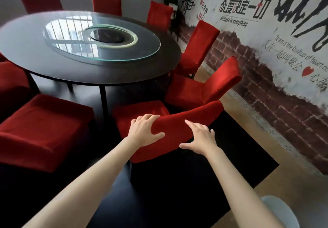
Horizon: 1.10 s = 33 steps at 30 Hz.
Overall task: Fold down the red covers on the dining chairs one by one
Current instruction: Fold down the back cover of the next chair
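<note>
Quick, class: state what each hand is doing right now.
Left hand: grips the chair's red cover at its top edge.
Right hand: open, fingers spread on the cover.

We see soft daylight w/ window glare on the glass turntable; floor under the table is dark, edges bend w/ wide-angle distortion, slight blur overall.

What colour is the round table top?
Black table top, with a clear glass turntable; head view.
</note>
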Available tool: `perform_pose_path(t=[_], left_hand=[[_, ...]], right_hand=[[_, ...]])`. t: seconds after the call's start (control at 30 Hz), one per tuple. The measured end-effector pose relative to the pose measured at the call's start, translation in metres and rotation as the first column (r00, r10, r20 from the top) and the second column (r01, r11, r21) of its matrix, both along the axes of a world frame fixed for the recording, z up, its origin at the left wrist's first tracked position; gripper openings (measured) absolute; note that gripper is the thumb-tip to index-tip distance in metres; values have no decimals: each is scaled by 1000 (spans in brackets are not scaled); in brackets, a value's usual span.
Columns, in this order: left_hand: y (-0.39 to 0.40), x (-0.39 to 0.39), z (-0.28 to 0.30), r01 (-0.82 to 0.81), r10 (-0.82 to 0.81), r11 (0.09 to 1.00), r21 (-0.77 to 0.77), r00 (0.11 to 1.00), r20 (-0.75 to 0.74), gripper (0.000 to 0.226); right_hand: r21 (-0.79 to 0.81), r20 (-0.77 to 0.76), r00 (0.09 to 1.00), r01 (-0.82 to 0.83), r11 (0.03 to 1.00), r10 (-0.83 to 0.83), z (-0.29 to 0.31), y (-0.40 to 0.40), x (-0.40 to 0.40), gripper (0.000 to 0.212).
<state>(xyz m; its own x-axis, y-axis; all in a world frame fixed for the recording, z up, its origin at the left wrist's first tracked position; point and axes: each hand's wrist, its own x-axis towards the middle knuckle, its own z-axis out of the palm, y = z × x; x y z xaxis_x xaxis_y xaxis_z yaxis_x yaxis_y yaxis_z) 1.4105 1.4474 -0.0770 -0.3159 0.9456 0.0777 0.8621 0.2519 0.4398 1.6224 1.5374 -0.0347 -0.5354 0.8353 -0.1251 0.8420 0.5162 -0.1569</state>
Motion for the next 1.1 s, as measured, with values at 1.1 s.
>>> perform_pose_path(t=[1.1], left_hand=[[94, 55, -20, -532, 486, 830, -168, 838, -249, 83]], right_hand=[[-73, 123, 850, -508, 858, 513, -39, 230, 9, 81]])
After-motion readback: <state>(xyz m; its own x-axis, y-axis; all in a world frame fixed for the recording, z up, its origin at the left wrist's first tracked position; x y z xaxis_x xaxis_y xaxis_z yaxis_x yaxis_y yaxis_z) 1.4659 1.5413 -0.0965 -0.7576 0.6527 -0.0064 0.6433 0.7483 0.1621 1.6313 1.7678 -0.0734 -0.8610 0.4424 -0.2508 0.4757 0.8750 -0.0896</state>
